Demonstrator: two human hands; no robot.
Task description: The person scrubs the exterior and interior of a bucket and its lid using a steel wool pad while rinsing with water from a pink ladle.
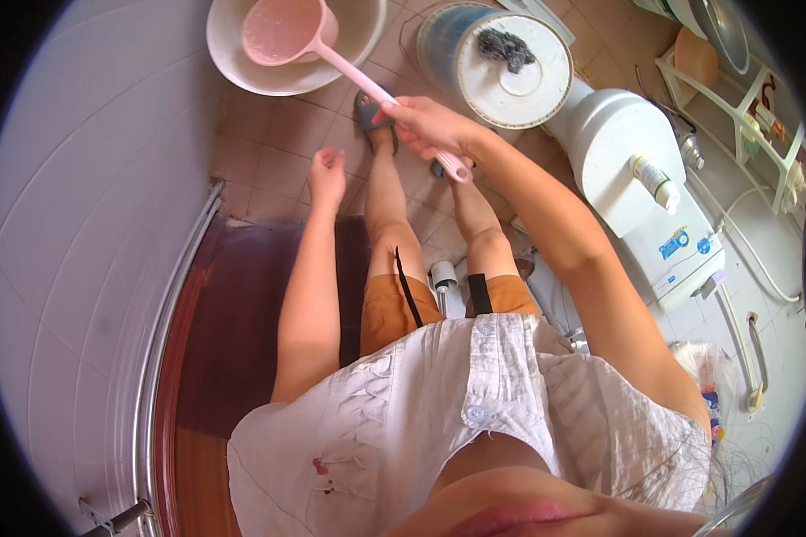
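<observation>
My right hand [428,127] is closed around the long handle of a pink plastic water dipper [282,34]. The dipper's cup is over a white basin [228,63] at the top left, and the handle's end sticks out below my fist. Whether the cup touches the basin or holds water I cannot tell. My left hand [328,172] is raised to the left of my legs, with its fingers curled in and nothing visible in them. It touches neither the dipper nor the basin.
A blue bucket [443,45] with a white lid [546,85] stands ahead, a crumpled dark cloth [505,50] on top. To the right is a white toilet [613,134] bearing a bottle [655,183]. A wire-like white rack [743,116] lines the right wall; tiled wall [90,224] is left.
</observation>
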